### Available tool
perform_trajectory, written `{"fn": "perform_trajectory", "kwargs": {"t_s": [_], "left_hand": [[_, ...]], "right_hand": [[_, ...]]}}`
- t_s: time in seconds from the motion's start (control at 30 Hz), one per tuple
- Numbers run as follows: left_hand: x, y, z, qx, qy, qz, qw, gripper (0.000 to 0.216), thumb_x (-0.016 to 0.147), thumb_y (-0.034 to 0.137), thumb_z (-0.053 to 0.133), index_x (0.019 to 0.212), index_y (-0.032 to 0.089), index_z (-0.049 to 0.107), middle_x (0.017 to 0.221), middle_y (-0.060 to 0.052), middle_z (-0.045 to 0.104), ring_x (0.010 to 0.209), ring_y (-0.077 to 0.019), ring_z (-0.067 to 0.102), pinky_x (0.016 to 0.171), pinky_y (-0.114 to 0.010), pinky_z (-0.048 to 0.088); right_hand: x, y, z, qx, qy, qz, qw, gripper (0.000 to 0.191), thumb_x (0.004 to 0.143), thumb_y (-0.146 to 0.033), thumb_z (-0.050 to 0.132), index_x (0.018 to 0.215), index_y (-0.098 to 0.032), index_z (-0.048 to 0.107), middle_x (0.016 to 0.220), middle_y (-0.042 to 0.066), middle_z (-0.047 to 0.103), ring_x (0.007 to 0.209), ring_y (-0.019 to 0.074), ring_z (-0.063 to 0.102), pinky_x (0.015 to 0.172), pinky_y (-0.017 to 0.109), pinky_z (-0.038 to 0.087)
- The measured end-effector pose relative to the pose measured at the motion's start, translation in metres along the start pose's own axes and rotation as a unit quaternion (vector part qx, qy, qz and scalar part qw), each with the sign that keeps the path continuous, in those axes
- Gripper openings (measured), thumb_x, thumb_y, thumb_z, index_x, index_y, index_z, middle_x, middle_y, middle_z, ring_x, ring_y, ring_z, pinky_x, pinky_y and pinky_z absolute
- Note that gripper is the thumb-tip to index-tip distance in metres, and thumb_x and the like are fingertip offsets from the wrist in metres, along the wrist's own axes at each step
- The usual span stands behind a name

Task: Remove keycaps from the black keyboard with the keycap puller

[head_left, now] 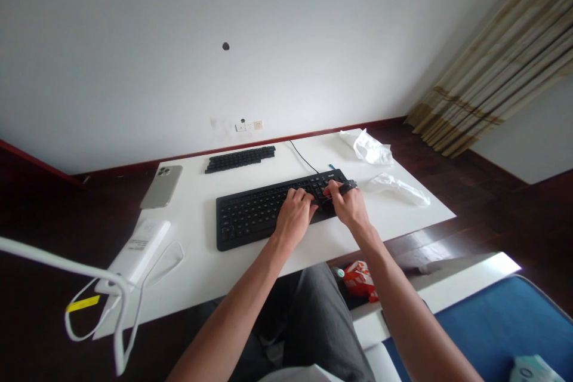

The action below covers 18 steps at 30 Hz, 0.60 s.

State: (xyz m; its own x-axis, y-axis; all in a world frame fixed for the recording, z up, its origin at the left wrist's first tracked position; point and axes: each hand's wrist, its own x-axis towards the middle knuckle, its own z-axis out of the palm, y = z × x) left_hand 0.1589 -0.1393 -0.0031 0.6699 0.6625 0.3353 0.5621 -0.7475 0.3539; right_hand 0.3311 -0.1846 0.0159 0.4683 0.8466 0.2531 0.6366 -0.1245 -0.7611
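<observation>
Right fingers [335,190]: curling closed around a small black tool, seemingly a keycap puller, though it is too small to tell for sure; its tip is poking toward the right of the frame, over the keyboard's right end.
Left fingers [301,196]: lying half bent and spread on the keys, gripping nothing, pressing the board down just left of the tool.
Right hand [350,206]: sitting nearer the exposed patch of keys, wrist coming in from the lower right.
Left hand [293,216]: bracing at centre frame.
Flat black plastic computer keyboard [250,213]: lying at the middle of the frame, its long axis running left to right, slightly rising rightward; the spot being worked lies directly under both hands.
Row of loose black keycaps [240,159]: resting behind the keyboard, well apart from the hands.
White rectangular worktop [197,262]: carrying everything.
Beige smartphone [162,186]: lying face down at the left.
Crumpled white plastic bags [367,148]: sitting at the upper right.
</observation>
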Motion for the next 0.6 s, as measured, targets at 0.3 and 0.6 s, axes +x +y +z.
{"fn": "perform_trajectory", "kwargs": {"t_s": [0.3, 0.6], "left_hand": [[0.001, 0.012, 0.002, 0.081, -0.033, 0.002, 0.996, 0.009, 0.105, 0.022, 0.053, 0.107, 0.017, 0.06, 0.111, -0.011, 0.063, 0.1, -0.0262, 0.06, 0.089, -0.041, 0.051], [0.001, 0.013, 0.004, 0.094, -0.035, -0.009, 0.995, 0.015, 0.106, 0.018, 0.046, 0.11, 0.015, 0.06, 0.11, -0.012, 0.063, 0.1, -0.0263, 0.061, 0.087, -0.04, 0.05]], "right_hand": [[0.0, 0.007, 0.002, 0.159, -0.074, 0.089, 0.98, 0.039, 0.095, -0.047, 0.062, 0.068, -0.02, 0.071, 0.054, 0.002, 0.066, 0.043, 0.0148, 0.058, 0.044, 0.026, 0.048], [0.004, 0.019, 0.004, 0.262, -0.128, 0.168, 0.942, 0.031, 0.089, -0.04, 0.07, 0.069, -0.017, 0.072, 0.055, 0.005, 0.069, 0.043, 0.0165, 0.065, 0.039, 0.024, 0.057]]}}
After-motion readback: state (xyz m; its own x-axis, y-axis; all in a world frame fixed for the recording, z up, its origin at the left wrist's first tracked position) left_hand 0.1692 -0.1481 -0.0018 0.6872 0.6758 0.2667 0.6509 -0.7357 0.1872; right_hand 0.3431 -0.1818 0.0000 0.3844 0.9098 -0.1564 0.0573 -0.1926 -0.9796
